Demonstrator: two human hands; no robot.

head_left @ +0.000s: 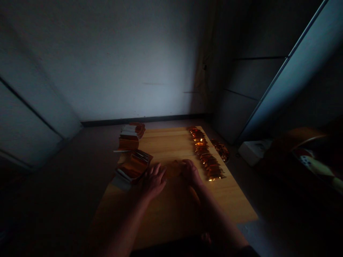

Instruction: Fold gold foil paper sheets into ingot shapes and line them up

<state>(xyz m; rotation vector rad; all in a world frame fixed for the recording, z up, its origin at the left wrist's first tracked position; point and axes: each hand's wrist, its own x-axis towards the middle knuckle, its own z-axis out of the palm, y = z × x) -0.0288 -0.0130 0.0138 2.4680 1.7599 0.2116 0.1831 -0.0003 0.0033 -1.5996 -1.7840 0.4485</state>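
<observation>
Both my hands are low at the middle of a pale wooden board [171, 203]. Between them lies a flat orange packet [173, 169]. My left hand [154, 180] has its fingers spread, with the fingertips at the packet's left edge. My right hand [190, 173] curls over the packet's right end. Just left of my left hand sits a loose pile of orange and white packets [133, 166], and a banded stack of them [130, 135] lies further back. A long row of shiny orange foil packets [206, 155] runs down the board to my right.
A round dish of gold foil pieces [221, 150] sits just beyond the board's right edge. A white box [254, 151] stands further right, beside a dark object with a patterned cloth [313, 164]. A pale wall rises behind the board.
</observation>
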